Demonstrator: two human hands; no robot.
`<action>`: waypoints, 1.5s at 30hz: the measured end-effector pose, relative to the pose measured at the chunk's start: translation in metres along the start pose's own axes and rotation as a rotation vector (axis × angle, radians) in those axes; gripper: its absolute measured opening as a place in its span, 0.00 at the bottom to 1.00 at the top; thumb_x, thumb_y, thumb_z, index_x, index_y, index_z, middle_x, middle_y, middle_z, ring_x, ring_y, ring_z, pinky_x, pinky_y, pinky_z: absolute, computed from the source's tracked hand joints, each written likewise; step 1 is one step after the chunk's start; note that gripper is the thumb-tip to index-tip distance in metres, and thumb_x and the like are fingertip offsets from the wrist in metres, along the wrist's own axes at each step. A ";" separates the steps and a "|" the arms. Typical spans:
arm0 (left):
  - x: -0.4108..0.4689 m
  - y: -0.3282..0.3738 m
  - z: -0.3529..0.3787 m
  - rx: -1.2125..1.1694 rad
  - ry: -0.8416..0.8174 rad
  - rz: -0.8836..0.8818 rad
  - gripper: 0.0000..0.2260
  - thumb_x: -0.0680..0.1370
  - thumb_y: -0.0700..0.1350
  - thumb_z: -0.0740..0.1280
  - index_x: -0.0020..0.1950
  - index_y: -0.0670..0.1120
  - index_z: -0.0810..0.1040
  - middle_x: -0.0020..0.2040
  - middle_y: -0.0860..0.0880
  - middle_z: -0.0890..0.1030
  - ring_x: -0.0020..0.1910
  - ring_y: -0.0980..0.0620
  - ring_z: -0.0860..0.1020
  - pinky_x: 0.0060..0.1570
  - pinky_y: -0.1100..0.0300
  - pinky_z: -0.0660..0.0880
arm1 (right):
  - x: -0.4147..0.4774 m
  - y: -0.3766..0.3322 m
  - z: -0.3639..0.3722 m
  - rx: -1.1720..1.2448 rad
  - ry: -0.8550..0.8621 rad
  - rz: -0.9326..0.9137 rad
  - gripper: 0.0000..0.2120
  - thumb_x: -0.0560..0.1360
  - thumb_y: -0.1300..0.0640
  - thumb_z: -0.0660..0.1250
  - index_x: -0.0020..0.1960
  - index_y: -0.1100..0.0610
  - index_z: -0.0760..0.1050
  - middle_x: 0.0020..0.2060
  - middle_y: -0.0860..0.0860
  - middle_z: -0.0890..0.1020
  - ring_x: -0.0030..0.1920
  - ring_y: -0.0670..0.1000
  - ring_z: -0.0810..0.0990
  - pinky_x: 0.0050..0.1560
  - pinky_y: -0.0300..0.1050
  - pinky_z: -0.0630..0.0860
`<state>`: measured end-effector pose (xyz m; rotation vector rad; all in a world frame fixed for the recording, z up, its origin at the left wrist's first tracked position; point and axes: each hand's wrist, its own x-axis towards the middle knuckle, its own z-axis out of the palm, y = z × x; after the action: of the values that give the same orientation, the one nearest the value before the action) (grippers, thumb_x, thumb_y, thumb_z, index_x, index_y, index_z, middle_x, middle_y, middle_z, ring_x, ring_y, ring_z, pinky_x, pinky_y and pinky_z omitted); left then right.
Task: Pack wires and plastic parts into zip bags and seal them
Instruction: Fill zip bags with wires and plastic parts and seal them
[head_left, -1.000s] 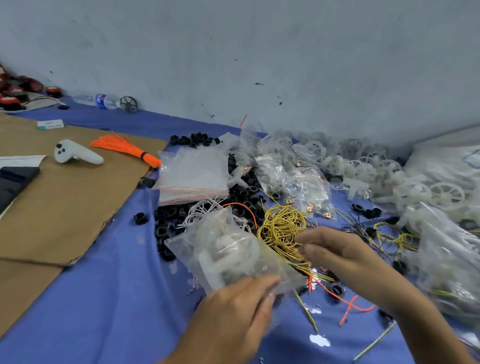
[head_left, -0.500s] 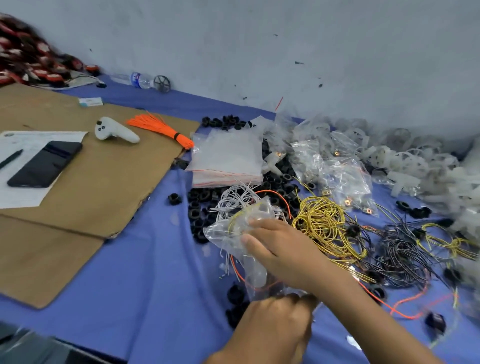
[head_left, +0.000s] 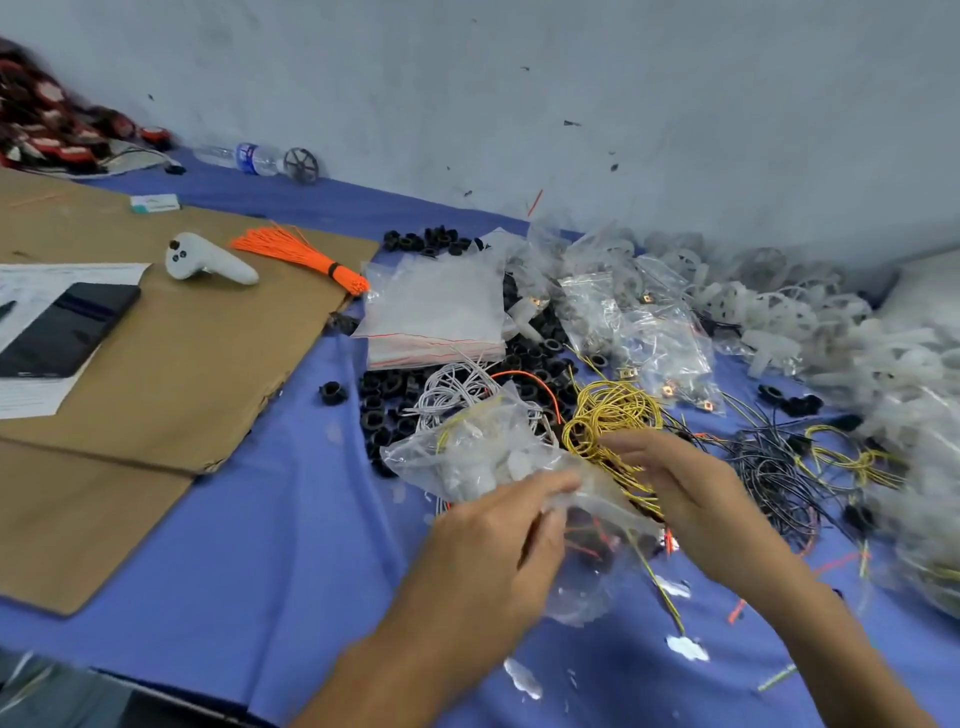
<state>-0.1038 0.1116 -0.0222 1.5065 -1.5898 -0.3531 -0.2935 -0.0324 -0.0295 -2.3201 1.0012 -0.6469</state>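
Right hand (head_left: 696, 488) now beside parts-filled zip bag (head_left: 467, 457)

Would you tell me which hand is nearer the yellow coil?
Right. The right hand overlaps the coil at its near edge; the left hand holds the bag left of it.
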 end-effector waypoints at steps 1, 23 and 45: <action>0.007 0.002 -0.008 -0.034 0.029 -0.012 0.12 0.80 0.52 0.61 0.62 0.61 0.75 0.39 0.64 0.76 0.37 0.64 0.73 0.39 0.74 0.66 | -0.010 0.010 -0.008 -0.082 -0.021 0.040 0.35 0.76 0.74 0.58 0.63 0.34 0.70 0.58 0.39 0.78 0.56 0.38 0.77 0.57 0.45 0.76; 0.050 0.011 -0.106 -1.016 -0.478 -0.167 0.31 0.81 0.64 0.56 0.79 0.48 0.60 0.77 0.41 0.64 0.76 0.40 0.63 0.73 0.38 0.54 | 0.057 -0.155 -0.029 0.920 0.094 0.090 0.13 0.77 0.53 0.70 0.51 0.61 0.71 0.38 0.54 0.81 0.26 0.45 0.72 0.21 0.37 0.66; 0.037 -0.042 -0.050 -0.482 -0.045 -0.368 0.40 0.60 0.35 0.78 0.70 0.41 0.66 0.64 0.41 0.79 0.62 0.44 0.78 0.62 0.42 0.75 | 0.036 -0.108 -0.020 0.525 -0.093 0.036 0.15 0.77 0.57 0.69 0.63 0.56 0.74 0.57 0.51 0.82 0.58 0.48 0.81 0.61 0.48 0.77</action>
<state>-0.0338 0.0863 -0.0096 1.4033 -1.1415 -0.9128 -0.2284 -0.0016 0.0609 -1.8488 0.7216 -0.6847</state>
